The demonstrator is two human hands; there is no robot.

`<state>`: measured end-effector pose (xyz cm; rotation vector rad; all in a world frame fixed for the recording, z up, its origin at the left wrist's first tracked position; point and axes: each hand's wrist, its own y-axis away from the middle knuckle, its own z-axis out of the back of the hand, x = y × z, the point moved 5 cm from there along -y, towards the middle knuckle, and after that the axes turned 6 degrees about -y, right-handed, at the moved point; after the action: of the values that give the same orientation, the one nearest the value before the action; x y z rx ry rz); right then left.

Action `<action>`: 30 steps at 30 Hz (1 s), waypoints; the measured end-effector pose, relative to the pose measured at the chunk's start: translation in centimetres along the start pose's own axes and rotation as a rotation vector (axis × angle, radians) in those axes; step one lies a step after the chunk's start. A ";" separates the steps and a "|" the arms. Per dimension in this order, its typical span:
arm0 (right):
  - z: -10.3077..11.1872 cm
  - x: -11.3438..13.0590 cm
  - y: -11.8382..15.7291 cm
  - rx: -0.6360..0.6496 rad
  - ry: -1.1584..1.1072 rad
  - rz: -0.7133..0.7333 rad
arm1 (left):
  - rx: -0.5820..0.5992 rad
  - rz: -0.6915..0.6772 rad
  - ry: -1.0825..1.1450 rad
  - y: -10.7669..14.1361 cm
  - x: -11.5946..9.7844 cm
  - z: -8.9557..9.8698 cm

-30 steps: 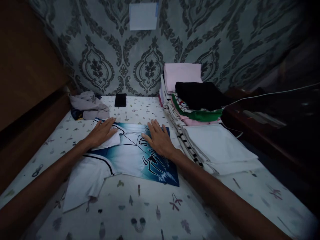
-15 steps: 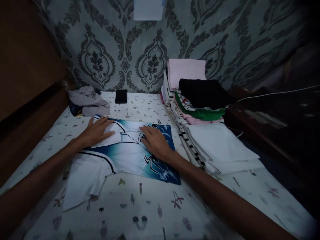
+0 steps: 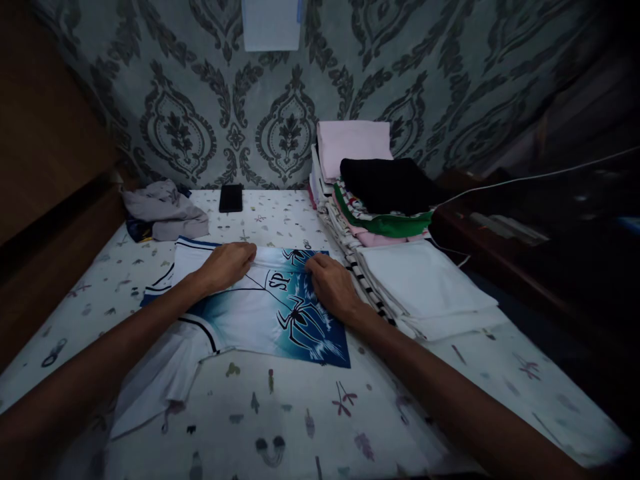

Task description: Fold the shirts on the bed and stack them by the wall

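Observation:
A white and blue shirt (image 3: 240,327) with black spider prints and lettering lies on a patterned bedsheet (image 3: 270,417). One white sleeve (image 3: 155,380) spreads toward me at the lower left. My left hand (image 3: 225,268) rests over the shirt's far part, its curled fingers gripping the cloth there. Near the blue end, my right hand (image 3: 333,283) has its fingers closed on the shirt, close to the far spider print. Folds of fabric under both hands are partly hidden.
Stacked folded clothes stand at the right, with a pink piece (image 3: 355,147), a black piece (image 3: 390,185) and white cloths (image 3: 425,280). A crumpled grey garment (image 3: 170,210) and a black flat object (image 3: 231,198) lie near the wall. A white cable (image 3: 525,179) runs at the right.
My left hand has moved right from the folded white sleeve and its fingers have curled onto the cloth. My right hand has shifted toward the blue end and closed. The view has shifted slightly.

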<state>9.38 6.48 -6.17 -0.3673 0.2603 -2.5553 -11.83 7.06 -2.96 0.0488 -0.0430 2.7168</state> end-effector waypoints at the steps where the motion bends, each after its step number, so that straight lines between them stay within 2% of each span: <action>1: 0.0 -0.2 0.1 0.013 0.011 0.003 | 0.004 0.000 0.026 0.1 0.1 0.2; 4: 0.2 -0.6 0.4 0.038 0.006 0.011 | -0.002 -0.010 0.043 0.2 0.0 0.4; 7: 0.6 -0.9 0.3 0.043 -0.023 0.014 | -0.024 -0.031 -0.041 0.1 -0.4 0.1; 11: 0.9 -2.1 -0.4 0.039 -0.023 -0.085 | -0.031 -0.006 -0.073 -0.4 0.0 -0.3; 14: 1.3 -3.1 -0.9 -0.079 -0.102 -0.150 | -0.043 0.033 0.022 -0.8 0.8 -0.1; 18: 1.4 -4.1 -1.4 -0.251 -0.368 -0.161 | -0.053 0.051 0.083 -1.0 1.3 0.1; 22: 1.5 -4.8 -1.3 -0.318 -0.515 -0.201 | -0.081 0.039 0.098 -0.8 1.2 -0.1; 24: 1.6 -4.5 -1.0 -0.289 -0.456 -0.141 | -0.084 0.014 0.093 -0.6 1.0 -0.2; 28: 1.1 -4.1 0.2 -0.049 -0.292 -0.050 | -0.051 -0.112 0.038 -0.1 0.2 -0.4; 30: 1.1 -3.9 0.8 -0.007 -0.239 -0.048 | -0.069 -0.134 0.009 0.2 0.0 -0.4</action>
<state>13.30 7.81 -6.11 -0.6825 0.1732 -2.5273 -11.91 6.90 -3.32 0.0189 -0.1268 2.5791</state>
